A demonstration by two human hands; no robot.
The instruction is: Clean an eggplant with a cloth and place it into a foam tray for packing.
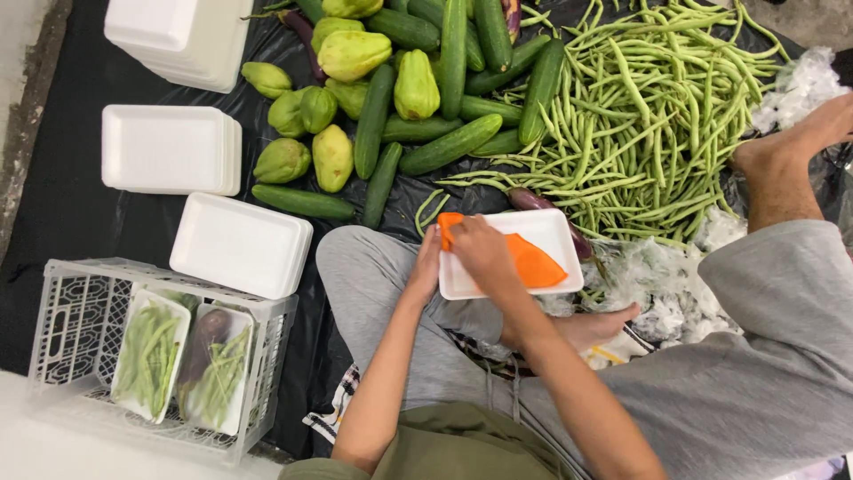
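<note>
Orange wedge of pumpkin (pixel 533 264) lies in the white foam tray (pixel 551 233) at mid-frame, on my lap. My right hand (pixel 482 252) is closed on the wedge's upper-left end; my left hand (pixel 427 265) grips the tray's left edge. Best, I judge, to steady the tray and seat the wedge flat.

White foam trays (pixel 169 148) lie stacked at left; two wrapped vegetable trays (pixel 149 356) sit in the white crate (pixel 67 311).
</note>
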